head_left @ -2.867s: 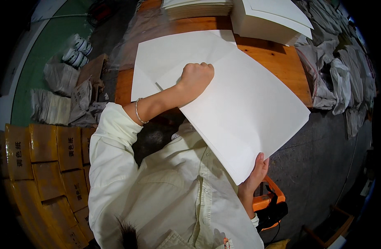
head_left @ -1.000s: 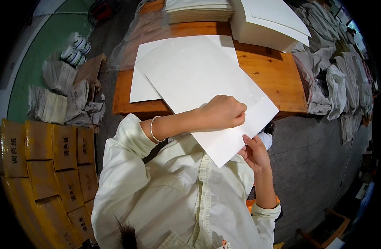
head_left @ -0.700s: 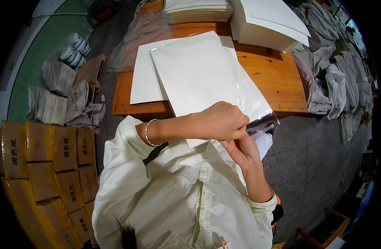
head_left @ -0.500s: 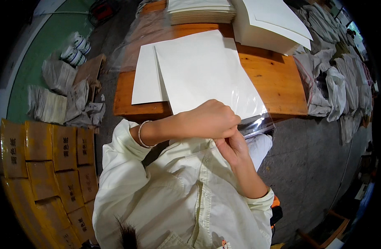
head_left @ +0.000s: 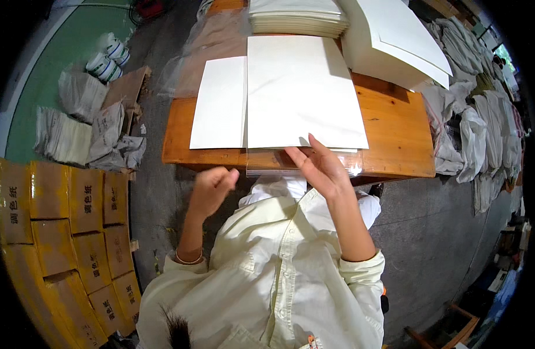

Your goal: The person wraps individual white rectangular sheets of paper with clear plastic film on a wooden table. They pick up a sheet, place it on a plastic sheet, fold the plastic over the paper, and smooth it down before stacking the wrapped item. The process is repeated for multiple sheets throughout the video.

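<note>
A large white sheet stack (head_left: 305, 93) lies squarely near the table's front edge, in a clear plastic sleeve (head_left: 267, 165) whose open end hangs over that edge. To its left, partly under it, sits another white sheet (head_left: 217, 104). My right hand (head_left: 323, 167) is open, fingers spread, at the near edge of the sheets and over the sleeve's mouth. Off the table's front, my left hand (head_left: 211, 189) is closed with the thumb sticking out, slightly blurred, and nothing shows in it. A bracelet circles my left wrist.
Behind the sheets stand a stack of white paper (head_left: 296, 22) and a taller white stack (head_left: 378, 46) on the wooden table (head_left: 395, 128). Clear plastic film (head_left: 212, 52) lies at the table's back left. Taped cartons (head_left: 69, 232) rise at left; bundled sacks (head_left: 483, 110) are heaped at right.
My hands were together at the sleeve's near right corner and are now apart, the left drawn back to the left. The sheets have turned from slanted to square with the table edge.
</note>
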